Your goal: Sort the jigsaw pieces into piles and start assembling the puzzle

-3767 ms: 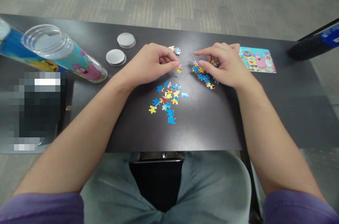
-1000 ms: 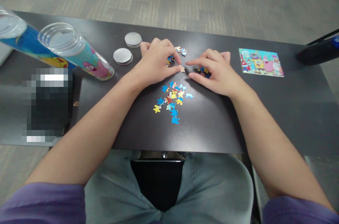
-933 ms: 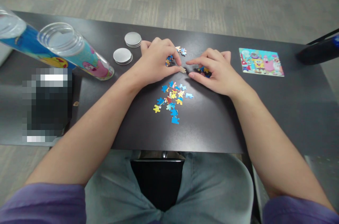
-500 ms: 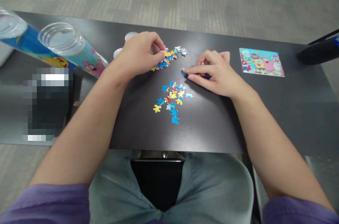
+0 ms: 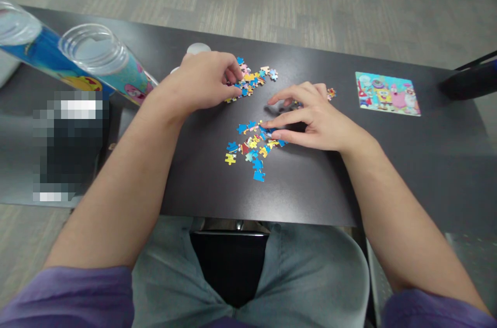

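Note:
Loose jigsaw pieces lie in two main groups in the head view. My left hand rests at the left edge of the far pile of puzzle pieces. Its fingers are bent, with a gap to the thumb, and no piece shows between them. My right hand is spread over the nearer group of puzzle pieces, fingertips at its upper right edge. Partly hidden beneath and behind that hand are more pieces, including a small puzzle piece beyond its knuckles.
A colourful cartoon picture card lies at the right, near a dark cylindrical object. Two clear-topped printed tubes, a blue tube and a teal tube, stand at the left. A white round lid sits behind my left hand.
My right hand has moved toward me from the pieces at the middle right to the nearer group, its fingers spreading. My left hand's fingers stay at the far pile.

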A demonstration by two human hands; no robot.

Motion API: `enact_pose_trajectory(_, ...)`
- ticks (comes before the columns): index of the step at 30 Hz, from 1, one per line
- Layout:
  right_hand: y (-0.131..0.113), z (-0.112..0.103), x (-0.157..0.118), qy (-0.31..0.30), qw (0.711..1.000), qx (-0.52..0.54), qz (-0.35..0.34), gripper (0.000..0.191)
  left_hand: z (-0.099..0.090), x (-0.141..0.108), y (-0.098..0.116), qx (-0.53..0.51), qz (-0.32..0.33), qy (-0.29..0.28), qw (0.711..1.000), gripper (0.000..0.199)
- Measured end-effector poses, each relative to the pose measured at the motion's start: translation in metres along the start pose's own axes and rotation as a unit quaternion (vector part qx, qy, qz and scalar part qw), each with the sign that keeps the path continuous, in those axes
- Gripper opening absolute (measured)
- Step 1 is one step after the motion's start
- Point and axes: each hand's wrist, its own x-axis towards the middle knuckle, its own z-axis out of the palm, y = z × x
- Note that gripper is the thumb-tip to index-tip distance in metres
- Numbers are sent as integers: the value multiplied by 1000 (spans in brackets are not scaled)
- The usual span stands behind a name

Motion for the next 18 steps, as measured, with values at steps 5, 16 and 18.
enact_pose_trajectory(5,2,-3,-2,42,997,-41,41,47,-6,-1,3,-16,-4,-21,1000,32)
enact_pose_trajectory(16,6,-5,-6,33,996,-55,57,48,-3,-6,45,-127,-41,-15,991,17)
enact_pose_trajectory(18,11,-9,-10,42,996,-54,60,54,-1,-6,48,-149,-48,-19,987,21)
